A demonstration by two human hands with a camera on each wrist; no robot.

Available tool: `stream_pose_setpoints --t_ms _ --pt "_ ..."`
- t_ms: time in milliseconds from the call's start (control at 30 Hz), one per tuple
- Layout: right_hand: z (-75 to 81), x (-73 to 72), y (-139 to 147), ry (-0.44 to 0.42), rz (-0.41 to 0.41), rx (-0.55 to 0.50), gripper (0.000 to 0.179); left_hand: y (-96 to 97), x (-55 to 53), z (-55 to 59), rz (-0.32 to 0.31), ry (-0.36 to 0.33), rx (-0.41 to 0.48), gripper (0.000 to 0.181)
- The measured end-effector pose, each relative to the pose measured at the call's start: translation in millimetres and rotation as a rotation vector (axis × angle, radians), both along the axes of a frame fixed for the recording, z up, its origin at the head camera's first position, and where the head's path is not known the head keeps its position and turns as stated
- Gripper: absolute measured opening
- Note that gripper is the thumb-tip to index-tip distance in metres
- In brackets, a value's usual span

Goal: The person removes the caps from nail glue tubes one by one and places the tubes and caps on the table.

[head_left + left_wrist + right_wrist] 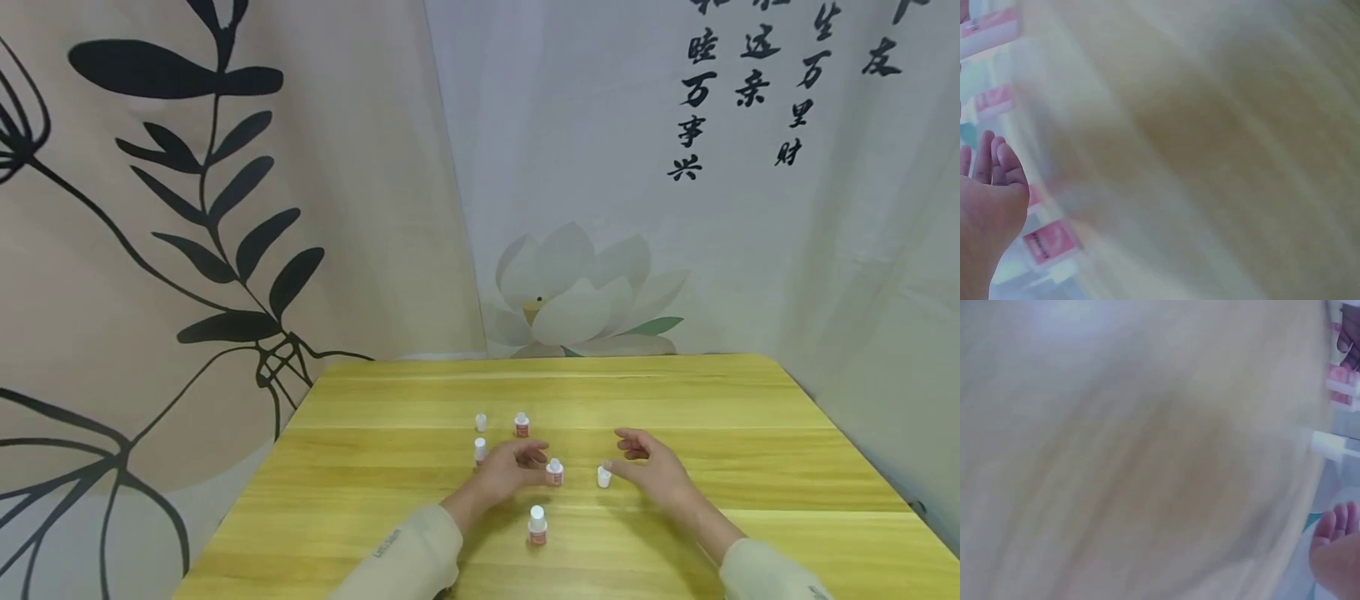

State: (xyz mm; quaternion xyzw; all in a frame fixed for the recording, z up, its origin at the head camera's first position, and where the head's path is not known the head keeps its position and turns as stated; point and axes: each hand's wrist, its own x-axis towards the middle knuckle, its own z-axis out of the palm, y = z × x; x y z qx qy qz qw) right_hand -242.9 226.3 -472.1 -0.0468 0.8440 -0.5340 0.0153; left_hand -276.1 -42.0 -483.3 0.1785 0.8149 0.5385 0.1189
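A small white bottle with a red label and bare nozzle (554,472) stands mid-table. My left hand (507,469) is just left of it, fingers loosely bent, thumb tip right at its side. To the right stands a small white cap (603,477); in the right wrist view the cap (1329,445) stands apart from the fingers. My right hand (662,475) hovers beside it, fingers relaxed, thumb overlapping its top edge in the head view. A capped bottle (537,527) stands nearer me. Another white-capped bottle (480,451) is partly hidden behind my left hand.
Farther back stand an uncapped red-labelled bottle (522,426) and a small white cap (481,422) to its left. All rest on a yellow wooden table (750,417). A printed curtain (375,208) hangs behind the table's far edge.
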Motion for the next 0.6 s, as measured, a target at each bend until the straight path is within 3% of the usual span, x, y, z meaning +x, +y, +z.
stream_pose_setpoints --t_ms 200,433,600 --pt "19.7 -3.6 -4.2 0.096 -0.072 -0.022 0.062 -2.1 1.6 27.5 -0.007 0.042 -0.009 0.045" --pt "31.9 -10.8 -17.3 0.146 -0.098 -0.033 0.056 -15.9 -3.6 63.0 0.0 0.055 0.051 0.039" --pt "38.9 -15.6 -33.7 0.167 -0.087 -0.087 0.052 -35.0 -11.0 77.1 0.051 0.1 0.08 0.036"
